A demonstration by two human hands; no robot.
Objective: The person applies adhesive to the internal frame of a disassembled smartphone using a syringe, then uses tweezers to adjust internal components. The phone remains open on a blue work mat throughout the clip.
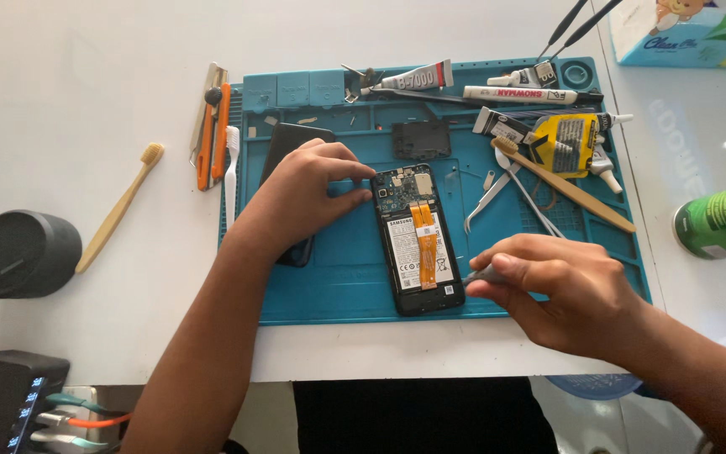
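Steadying opened phone (418,240) at top-left corner w/ left hand (300,197), fingertips pressed on it. Right hand (560,290) pinches thin tool (481,274) beside phone's lower-right edge. Phone lies face-down, centre of blue mat (338,286).

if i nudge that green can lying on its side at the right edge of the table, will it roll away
The green can would probably roll: it lies on its round side on the smooth white table, with nothing against it. It may well roll easily if light, though its fill cannot be seen. Neither the left hand nor the right hand is near enough to stop it.
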